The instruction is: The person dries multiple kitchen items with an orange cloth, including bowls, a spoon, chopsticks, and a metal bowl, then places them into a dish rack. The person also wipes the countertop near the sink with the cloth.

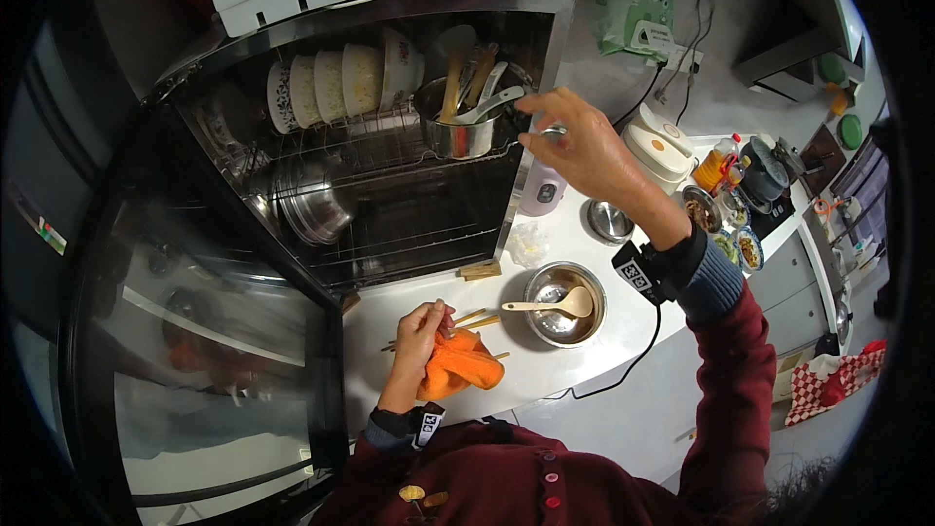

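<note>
My left hand (420, 340) is closed around an orange cloth (462, 365) above the white counter. Several wooden chopsticks (478, 321) lie behind and partly under the cloth. Up at the right side of an open dish cabinet (551, 51), my right hand (573, 142) has thumb and fingers apart with nothing visible between them. Its fingertips are close to the end of a white spoon (489, 105), which leans in a metal pot (467, 140) with other utensils on the upper wire rack. On the counter, a beige serving spoon (570, 303) rests across a stainless steel bowl (561, 336).
The glass cabinet door (219, 336) swings out at the left. Patterned bowls (332, 88) stand on the rack, metal basins (318, 201) below. A lilac appliance (542, 186), a steel container (611, 221), a cream appliance (657, 150) and an oil bottle (716, 164) line the counter rightward.
</note>
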The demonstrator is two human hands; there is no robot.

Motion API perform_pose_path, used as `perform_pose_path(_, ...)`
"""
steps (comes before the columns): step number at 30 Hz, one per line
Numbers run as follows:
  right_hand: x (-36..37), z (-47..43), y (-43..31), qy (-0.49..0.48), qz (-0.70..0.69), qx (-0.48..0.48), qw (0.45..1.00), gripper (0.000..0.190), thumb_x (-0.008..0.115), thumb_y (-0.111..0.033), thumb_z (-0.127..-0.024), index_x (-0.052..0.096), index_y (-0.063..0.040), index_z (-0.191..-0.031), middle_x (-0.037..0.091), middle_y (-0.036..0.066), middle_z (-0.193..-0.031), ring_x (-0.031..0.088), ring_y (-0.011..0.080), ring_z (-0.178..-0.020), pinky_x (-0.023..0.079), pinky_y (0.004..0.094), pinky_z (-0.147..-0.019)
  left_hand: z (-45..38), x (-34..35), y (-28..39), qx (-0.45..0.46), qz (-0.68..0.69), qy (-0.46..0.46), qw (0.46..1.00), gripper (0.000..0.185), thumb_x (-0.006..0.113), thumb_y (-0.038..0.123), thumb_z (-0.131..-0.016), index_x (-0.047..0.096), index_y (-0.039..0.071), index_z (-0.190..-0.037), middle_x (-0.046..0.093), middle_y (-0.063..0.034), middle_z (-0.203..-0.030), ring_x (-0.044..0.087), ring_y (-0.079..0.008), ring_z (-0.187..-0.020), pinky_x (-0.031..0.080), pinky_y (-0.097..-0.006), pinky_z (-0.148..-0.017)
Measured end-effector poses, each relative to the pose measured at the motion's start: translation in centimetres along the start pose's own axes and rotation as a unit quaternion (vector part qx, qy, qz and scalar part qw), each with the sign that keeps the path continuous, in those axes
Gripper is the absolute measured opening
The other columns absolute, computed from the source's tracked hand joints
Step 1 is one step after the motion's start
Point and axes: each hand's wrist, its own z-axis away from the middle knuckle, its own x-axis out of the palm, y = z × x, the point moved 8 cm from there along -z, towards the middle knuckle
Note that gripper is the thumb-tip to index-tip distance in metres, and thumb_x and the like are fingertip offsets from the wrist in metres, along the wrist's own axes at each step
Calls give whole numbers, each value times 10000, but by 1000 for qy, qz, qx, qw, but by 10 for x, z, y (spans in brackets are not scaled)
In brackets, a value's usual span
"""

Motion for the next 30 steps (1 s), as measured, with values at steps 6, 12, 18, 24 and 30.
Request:
perform_pose_path(6,58,63,-9,-303,-29,-48,951,322,617,-274,-834,601,-31,-1045,621,130,-996,644,233,-765,503,322,-682,6,0,8,16,26,0,1000,313,505,250,-940,612,-26,-836,566,-29,-693,506,-94,-608,426,-221,-593)
perform_pose_path(12,142,169,11,-427,-122,37,895,968,691,-541,-705,221,-42,-1388,376,227,-1306,387,361,-1214,342,384,-1018,16,16,24,42,43,34,998,289,464,244,-956,579,0,-851,535,-21,-692,488,-89,-639,404,-216,-629)
perform_pose_path(18,197,269,36,-343,-476,246,772,599,696,-261,-798,413,-20,-1269,518,88,-1183,472,174,-1108,382,311,-953,35,99,-3,26,74,-133,988,196,472,193,-952,552,18,-991,564,-30,-952,520,-108,-944,401,-244,-876)
perform_pose_path(24,101,354,109,-125,-482,443,745,341,593,-84,-842,513,6,-1161,583,61,-1080,556,141,-978,449,292,-865,33,114,-63,-4,-138,-311,940,209,575,141,-894,586,7,-1055,589,-61,-1010,569,-126,-929,483,-261,-781)
perform_pose_path(30,-6,408,116,91,-478,400,777,491,672,-143,-768,486,23,-1191,578,97,-1104,572,192,-997,450,318,-883,0,57,-90,-70,-201,-160,964,193,552,206,-904,616,35,-966,645,-34,-886,634,-123,-754,458,-238,-619)
